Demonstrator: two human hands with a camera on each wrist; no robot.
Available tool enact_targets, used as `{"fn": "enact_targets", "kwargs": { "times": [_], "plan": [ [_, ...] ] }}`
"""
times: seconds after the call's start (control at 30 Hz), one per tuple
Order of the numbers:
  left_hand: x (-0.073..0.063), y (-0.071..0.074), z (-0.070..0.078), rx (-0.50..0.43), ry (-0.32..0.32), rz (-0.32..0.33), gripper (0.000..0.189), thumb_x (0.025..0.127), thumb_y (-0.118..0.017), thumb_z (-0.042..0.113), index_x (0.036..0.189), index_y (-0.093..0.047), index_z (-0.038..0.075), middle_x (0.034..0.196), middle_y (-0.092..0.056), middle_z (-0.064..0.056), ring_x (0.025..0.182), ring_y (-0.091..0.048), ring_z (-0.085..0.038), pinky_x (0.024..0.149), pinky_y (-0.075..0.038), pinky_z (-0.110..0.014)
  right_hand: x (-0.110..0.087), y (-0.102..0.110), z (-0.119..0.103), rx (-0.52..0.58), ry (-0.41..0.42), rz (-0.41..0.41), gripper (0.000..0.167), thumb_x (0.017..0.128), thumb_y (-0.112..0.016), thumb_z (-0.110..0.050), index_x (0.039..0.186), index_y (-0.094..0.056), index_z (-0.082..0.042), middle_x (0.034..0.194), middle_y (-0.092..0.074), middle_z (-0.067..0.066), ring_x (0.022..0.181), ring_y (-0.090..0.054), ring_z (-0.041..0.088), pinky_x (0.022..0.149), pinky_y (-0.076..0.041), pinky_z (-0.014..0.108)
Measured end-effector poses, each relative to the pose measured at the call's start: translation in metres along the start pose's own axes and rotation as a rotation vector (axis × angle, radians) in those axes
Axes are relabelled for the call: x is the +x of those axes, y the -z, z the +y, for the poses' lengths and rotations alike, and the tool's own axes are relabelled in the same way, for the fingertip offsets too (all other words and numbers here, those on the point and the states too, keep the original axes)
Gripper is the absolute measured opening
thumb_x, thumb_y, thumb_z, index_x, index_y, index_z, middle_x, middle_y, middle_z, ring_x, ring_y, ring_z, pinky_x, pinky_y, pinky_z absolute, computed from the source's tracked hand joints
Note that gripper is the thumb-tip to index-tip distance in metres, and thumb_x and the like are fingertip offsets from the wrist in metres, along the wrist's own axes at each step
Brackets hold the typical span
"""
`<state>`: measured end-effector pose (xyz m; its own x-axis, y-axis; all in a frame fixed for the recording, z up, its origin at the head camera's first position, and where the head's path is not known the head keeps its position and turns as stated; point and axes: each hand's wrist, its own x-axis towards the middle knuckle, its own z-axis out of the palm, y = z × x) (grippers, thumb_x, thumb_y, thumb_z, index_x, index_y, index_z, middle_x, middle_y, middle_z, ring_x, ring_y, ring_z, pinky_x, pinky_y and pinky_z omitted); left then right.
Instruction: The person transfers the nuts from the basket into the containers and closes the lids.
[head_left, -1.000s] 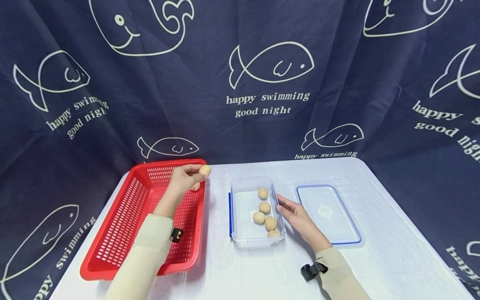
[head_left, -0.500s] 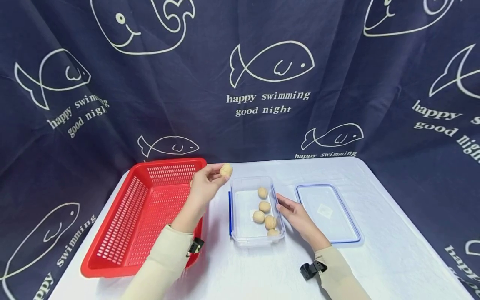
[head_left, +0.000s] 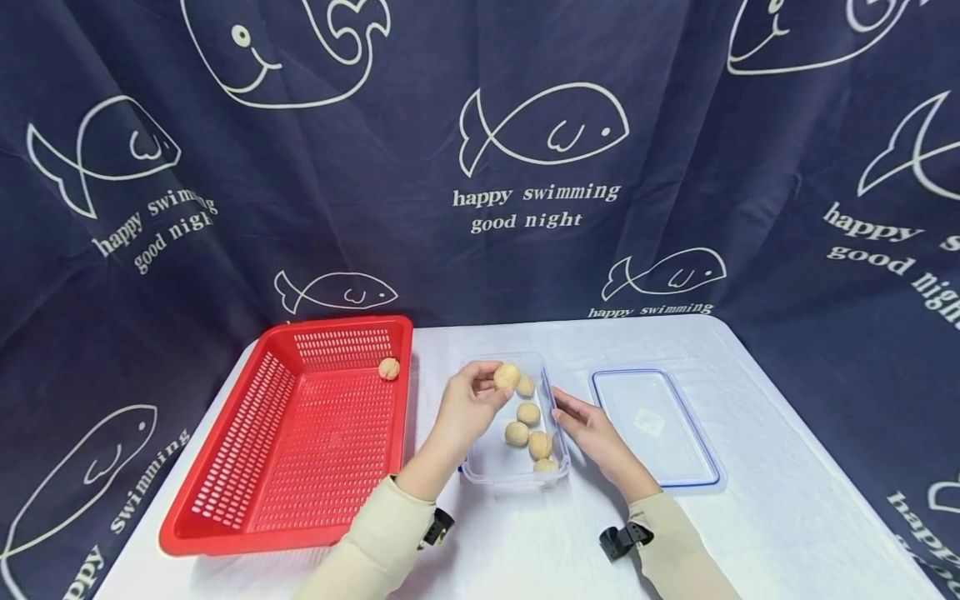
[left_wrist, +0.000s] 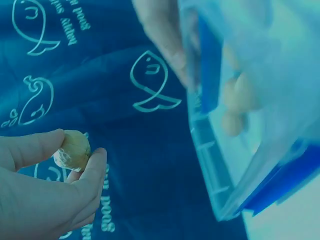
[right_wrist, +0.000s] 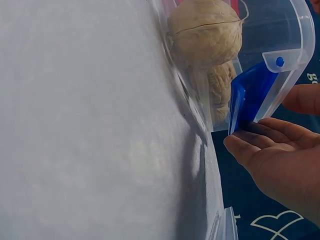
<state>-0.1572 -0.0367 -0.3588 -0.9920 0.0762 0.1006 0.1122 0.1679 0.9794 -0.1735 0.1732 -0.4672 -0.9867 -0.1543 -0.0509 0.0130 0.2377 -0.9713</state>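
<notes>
A walnut (head_left: pixel 507 377) is pinched between the thumb and fingertips of my left hand (head_left: pixel 467 400), above the back part of a clear plastic food container (head_left: pixel 487 479). In the left wrist view the same walnut (left_wrist: pixel 72 151) shows between thumb and fingers. Several walnuts (head_left: pixel 528 414) lie inside the container, mostly along its right side. My right hand (head_left: pixel 600 442) holds the container's right side; in the right wrist view its fingers (right_wrist: pixel 250 145) touch the blue latch (right_wrist: pixel 252 95), with the thumb by the rim. One walnut (head_left: pixel 388 368) sits in the red basket (head_left: pixel 213 533), at its back right.
The container's blue-edged lid (head_left: pixel 652 425) lies flat on the white table (head_left: pixel 480 558), right of the right hand. The red basket stands on the left. A dark blue curtain (head_left: pixel 540 267) with fish drawings hangs behind the table.
My left hand has carried the walnut rightward from above the red basket's right edge to over the container. The right hand and the container have stayed in place.
</notes>
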Motion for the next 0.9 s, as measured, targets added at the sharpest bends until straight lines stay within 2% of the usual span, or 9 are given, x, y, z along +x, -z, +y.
{"fn": "enact_targets", "kwargs": {
  "times": [0.1, 0.23, 0.4, 0.57, 0.67, 0.9],
  "plan": [
    [-0.003, -0.008, -0.011, 0.015, -0.003, -0.02, 0.032, 0.08, -0.068, -0.009, 0.111, -0.06, -0.01, 0.094, -0.063, -0.017, 0.087, -0.059, -0.02, 0.077, -0.053, -0.025, 0.0, 0.0, 0.0, -0.002, 0.005, 0.002, 0.051, 0.1, -0.052, -0.016, 0.145, -0.036, 0.001, 0.148, -0.038, 0.02, 0.136, -0.036, 0.032, 0.112, -0.026, 0.038],
    [-0.007, -0.015, -0.025, 0.028, 0.025, -0.049, 0.033, 0.078, -0.066, -0.012, 0.11, -0.059, -0.011, 0.093, -0.06, -0.014, 0.086, -0.056, -0.019, 0.074, -0.052, -0.022, 0.0, 0.0, 0.0, -0.004, 0.006, 0.001, 0.052, 0.1, -0.052, -0.016, 0.145, -0.036, 0.002, 0.148, -0.038, 0.02, 0.137, -0.035, 0.032, 0.112, -0.026, 0.037],
    [-0.012, -0.021, -0.042, 0.105, 0.063, -0.079, 0.032, 0.078, -0.063, -0.014, 0.11, -0.059, -0.008, 0.093, -0.059, -0.011, 0.086, -0.055, -0.018, 0.072, -0.05, -0.02, 0.0, -0.001, 0.0, -0.005, -0.005, 0.002, 0.051, 0.1, -0.052, -0.016, 0.145, -0.035, 0.002, 0.148, -0.037, 0.02, 0.137, -0.035, 0.032, 0.112, -0.026, 0.038],
    [-0.016, -0.025, -0.059, 0.216, 0.038, -0.106, 0.032, 0.074, -0.06, -0.016, 0.105, -0.059, -0.008, 0.089, -0.059, -0.009, 0.082, -0.055, -0.017, 0.071, -0.048, -0.021, 0.0, -0.001, -0.001, 0.001, -0.004, 0.002, 0.051, 0.1, -0.052, -0.015, 0.145, -0.036, 0.002, 0.147, -0.038, 0.02, 0.136, -0.036, 0.032, 0.112, -0.026, 0.038],
    [-0.017, -0.026, -0.066, 0.295, 0.026, -0.132, 0.03, 0.074, -0.063, -0.013, 0.103, -0.06, -0.007, 0.088, -0.057, -0.007, 0.08, -0.052, -0.015, 0.069, -0.047, -0.022, 0.001, -0.001, 0.0, 0.006, -0.004, 0.003, 0.051, 0.099, -0.052, -0.014, 0.145, -0.037, 0.002, 0.147, -0.038, 0.021, 0.136, -0.036, 0.032, 0.112, -0.026, 0.037],
    [-0.018, -0.027, -0.079, 0.465, -0.047, -0.232, 0.026, 0.076, -0.07, -0.008, 0.101, -0.061, -0.009, 0.081, -0.056, -0.008, 0.073, -0.049, -0.014, 0.063, -0.044, -0.025, 0.0, -0.001, -0.001, -0.001, -0.003, 0.005, 0.051, 0.1, -0.052, -0.014, 0.145, -0.036, 0.002, 0.147, -0.039, 0.021, 0.136, -0.036, 0.032, 0.112, -0.026, 0.038]
  ]
}}
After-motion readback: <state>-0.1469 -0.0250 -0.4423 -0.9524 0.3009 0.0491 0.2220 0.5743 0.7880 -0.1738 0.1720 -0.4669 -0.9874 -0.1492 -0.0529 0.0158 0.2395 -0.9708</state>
